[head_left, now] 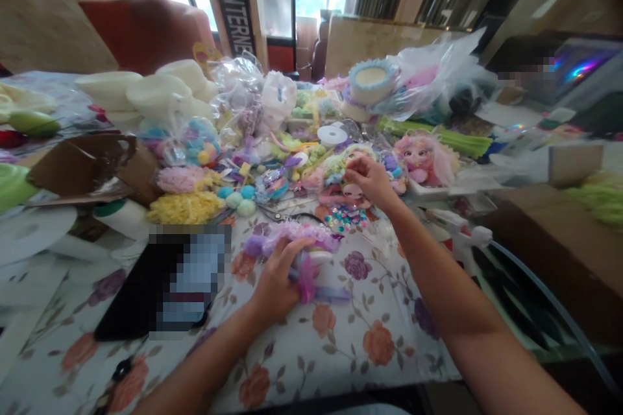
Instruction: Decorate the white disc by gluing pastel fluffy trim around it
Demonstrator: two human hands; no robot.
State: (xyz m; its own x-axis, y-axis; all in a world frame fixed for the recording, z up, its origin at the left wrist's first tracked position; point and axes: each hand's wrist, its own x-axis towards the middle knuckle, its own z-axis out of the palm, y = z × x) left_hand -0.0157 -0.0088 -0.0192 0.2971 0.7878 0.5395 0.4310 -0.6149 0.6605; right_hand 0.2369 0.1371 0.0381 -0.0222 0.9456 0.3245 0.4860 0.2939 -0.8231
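Observation:
My left hand (277, 279) is closed around a purple frilly headband piece (304, 253) with tulle and pom-poms, resting on the floral tablecloth (341, 343). My right hand (367, 178) reaches farther out with its fingers pinched together over a pile of small craft trims; what it pinches is too small to make out. Just below that hand lie a doll-face ornament (348, 194) and a patch of blue and pink sequins (345, 217). Scissors (287, 213) lie between the two hands.
A dark tablet-like object (150, 285) lies at the left. A brown paper bag (90, 165), yellow and pink trims (187, 204), a pink-haired doll (423, 159), white tape roll (331, 135), plastic bags and green stems (438, 133) crowd the far table. A glue gun (457, 233) sits right.

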